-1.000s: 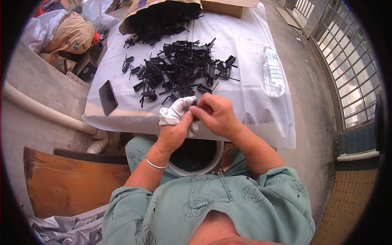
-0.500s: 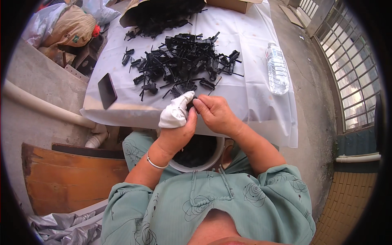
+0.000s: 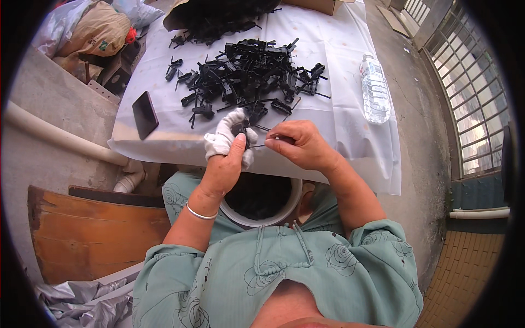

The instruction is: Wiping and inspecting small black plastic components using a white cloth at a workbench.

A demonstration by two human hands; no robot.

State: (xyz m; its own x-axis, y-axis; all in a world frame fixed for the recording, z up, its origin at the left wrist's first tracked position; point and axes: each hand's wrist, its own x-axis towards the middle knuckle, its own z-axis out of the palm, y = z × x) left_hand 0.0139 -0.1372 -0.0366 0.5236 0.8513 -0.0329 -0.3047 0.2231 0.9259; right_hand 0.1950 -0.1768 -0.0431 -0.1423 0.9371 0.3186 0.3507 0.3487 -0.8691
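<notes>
My left hand (image 3: 223,143), in a white glove that leaves the thumb bare, is closed on a small black plastic part (image 3: 240,130) above the table's near edge. A thin dark stem points from this part toward my right hand (image 3: 298,143). The right hand is bare, its thumb and fingers pinched at the stem's end; the fingers partly hide what they grip. Just beyond both hands lies a loose heap of black plastic parts (image 3: 246,71), many with thin stems. Below the table edge, between my knees, stands a white bucket (image 3: 298,199) with dark contents.
White sheeting covers the table (image 3: 350,147). A phone (image 3: 145,115) lies at its left, a clear water bottle (image 3: 375,90) at its right. A dark sack (image 3: 219,13) and a cardboard box (image 3: 314,5) sit at the far edge. Bags (image 3: 101,30) and an orange-brown board (image 3: 93,235) are at left.
My hands have moved apart, the left one slightly left and the right one slightly right. The black part and its stem now show between them, and more of the bucket is visible.
</notes>
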